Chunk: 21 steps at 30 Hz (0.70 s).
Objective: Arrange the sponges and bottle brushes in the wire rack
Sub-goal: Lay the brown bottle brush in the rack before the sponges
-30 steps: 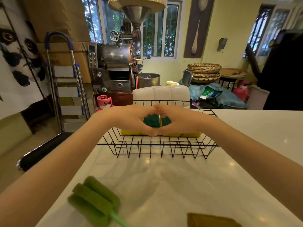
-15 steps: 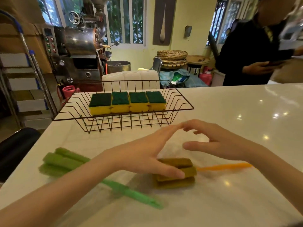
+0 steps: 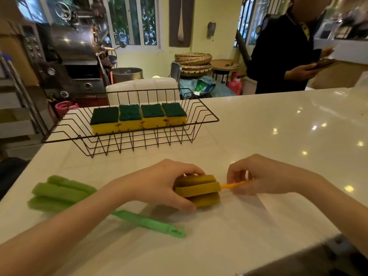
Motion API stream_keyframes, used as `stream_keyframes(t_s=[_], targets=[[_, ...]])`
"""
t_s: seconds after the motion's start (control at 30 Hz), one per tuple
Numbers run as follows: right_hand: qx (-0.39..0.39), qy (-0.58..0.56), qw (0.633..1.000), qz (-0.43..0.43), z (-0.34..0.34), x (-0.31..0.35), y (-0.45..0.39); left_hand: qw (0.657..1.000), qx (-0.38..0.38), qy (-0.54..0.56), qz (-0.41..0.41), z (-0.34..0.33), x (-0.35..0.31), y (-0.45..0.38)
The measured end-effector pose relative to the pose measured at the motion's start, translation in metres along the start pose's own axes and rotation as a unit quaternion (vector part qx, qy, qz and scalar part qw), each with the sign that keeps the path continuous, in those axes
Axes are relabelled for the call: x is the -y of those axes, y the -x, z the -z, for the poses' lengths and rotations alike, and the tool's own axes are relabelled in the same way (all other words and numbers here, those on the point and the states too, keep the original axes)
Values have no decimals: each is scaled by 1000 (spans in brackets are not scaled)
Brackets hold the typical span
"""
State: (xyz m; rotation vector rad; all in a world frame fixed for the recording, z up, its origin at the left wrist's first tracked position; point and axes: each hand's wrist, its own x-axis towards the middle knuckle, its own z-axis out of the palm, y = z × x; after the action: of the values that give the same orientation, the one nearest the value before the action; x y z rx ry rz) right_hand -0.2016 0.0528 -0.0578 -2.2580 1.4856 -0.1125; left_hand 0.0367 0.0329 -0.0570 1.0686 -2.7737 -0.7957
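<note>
We list four sponges (image 3: 138, 118) in the far wire rack (image 3: 201, 124). Our left hand (image 3: 159, 183) clasps the yellow brush (image 3: 198, 190) head — right hand (image 3: 258, 176) pinches its handle; green brush (image 3: 65, 193) lies near left.

Glossy white counter (image 3: 278, 136) catching ceiling lights, pale yellow wall (image 3: 201, 26), barred windows (image 3: 131, 20) with greenery outside, steel roasting machine (image 3: 73, 56), stacked woven baskets (image 3: 193, 63)

four sponges (image 3: 139, 118), two bottle brushes (image 3: 197, 189), one wire rack (image 3: 205, 120), two hands (image 3: 157, 184)
</note>
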Motion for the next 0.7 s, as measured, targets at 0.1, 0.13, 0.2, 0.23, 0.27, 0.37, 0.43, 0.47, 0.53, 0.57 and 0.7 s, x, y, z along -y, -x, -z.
stream_keyframes(t_s=[0.1,0.13,0.2,0.23,0.27,0.37,0.43,0.47,0.53,0.57,0.7], targets=[[-9,2,1000,15,4,2,-7,1000,-13,1,11,9,5,1],[-13,5,1000,21,7,3,-9,1000,-21,2,12,14,7,1],[-29,12,999,35,13,7,-15,999,-34,5,13,27,10,3],[-39,14,998,41,17,9,-19,999,-43,12,14,34,10,5],[-49,18,997,48,22,12,-23,998,-55,20,14,42,11,7],[-82,35,993,74,37,23,-36,993,-109,46,18,63,14,14],[-104,43,990,91,47,31,-48,988,-140,61,28,77,19,20],[-117,41,987,101,52,35,-54,985,-156,65,33,83,23,23],[-142,34,982,121,60,42,-67,978,-190,73,43,97,31,30],[-151,33,980,129,63,45,-75,974,-206,78,47,104,36,33],[-170,56,974,140,74,57,-106,964,-245,80,66,127,54,40]])
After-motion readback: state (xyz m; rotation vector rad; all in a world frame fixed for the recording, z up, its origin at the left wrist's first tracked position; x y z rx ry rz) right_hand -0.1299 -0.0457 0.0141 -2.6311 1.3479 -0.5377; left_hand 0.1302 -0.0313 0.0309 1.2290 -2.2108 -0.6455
